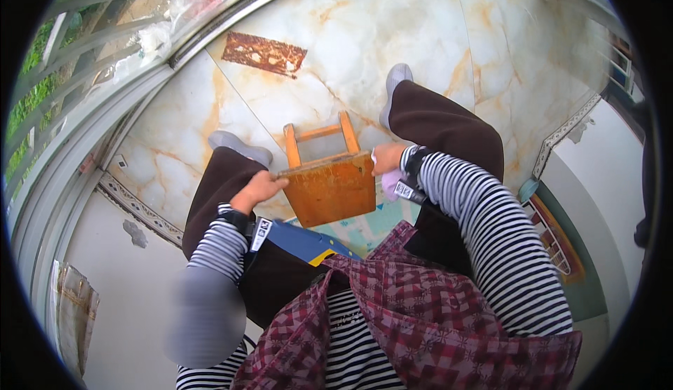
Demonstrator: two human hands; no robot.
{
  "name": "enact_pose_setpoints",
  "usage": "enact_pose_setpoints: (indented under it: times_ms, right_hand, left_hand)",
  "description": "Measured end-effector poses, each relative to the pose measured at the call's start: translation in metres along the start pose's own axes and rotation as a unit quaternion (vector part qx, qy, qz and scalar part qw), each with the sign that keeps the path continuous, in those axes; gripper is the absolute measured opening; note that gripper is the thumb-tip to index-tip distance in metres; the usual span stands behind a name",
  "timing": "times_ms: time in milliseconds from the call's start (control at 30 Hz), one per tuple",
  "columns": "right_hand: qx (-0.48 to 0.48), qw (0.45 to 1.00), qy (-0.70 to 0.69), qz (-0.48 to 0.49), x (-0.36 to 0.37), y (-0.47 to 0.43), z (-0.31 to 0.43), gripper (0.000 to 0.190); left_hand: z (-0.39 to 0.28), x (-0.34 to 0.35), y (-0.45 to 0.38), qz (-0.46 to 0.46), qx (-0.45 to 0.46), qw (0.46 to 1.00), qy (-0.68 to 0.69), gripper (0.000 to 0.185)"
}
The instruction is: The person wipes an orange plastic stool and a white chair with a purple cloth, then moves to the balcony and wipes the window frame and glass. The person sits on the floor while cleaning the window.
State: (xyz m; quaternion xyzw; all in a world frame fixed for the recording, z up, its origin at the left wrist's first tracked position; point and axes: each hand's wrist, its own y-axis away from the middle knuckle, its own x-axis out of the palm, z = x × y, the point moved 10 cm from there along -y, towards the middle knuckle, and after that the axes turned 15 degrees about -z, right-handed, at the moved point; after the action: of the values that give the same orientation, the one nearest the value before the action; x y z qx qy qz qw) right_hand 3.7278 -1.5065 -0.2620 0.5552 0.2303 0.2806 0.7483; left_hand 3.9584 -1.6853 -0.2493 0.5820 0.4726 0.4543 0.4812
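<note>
A small wooden stool (331,187) is tipped between my knees, its seat facing me and its legs pointing away. My left hand (257,189) grips the left edge of the seat near its upper corner. At the opposite edge, my right hand (388,160) touches the seat's upper right corner with a pale pink cloth (390,184) bunched in it. Whether the right fingers also grip the wood cannot be told. Below the stool, a blue object with a yellow part (307,240) lies by my left thigh.
A rust-brown patterned rectangular piece (264,53) lies on the marble-look tile floor (336,11). A sliding door or window track (221,19) curves along the upper left. Pale green patterned material (363,229) shows under the stool. A white wire rack (549,237) is at the right.
</note>
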Motion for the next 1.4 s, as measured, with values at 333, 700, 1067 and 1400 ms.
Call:
enact_pose_setpoints:
  times_ms: [333,700,1067,1400]
  right_hand:
    - [-0.09,0.964,-0.083,-0.235,-0.175,-0.055,0.042,0.041]
    - [-0.152,0.909,-0.073,-0.382,-0.269,-0.074,0.115,0.03]
    - [-0.506,0.84,-0.163,-0.112,-0.144,0.092,0.347,0.026]
    - [-0.787,0.593,-0.109,-0.132,-0.078,0.297,0.432,0.038]
  left_hand:
    - [-0.038,-0.231,0.032,-0.337,0.177,0.803,0.458,0.031]
    - [-0.085,-0.315,0.057,-0.322,0.361,0.754,0.445,0.034]
    - [-0.009,-0.349,0.114,-0.399,0.3,0.628,0.597,0.032]
    - [-0.029,-0.386,0.277,-0.736,0.324,0.587,0.091,0.022]
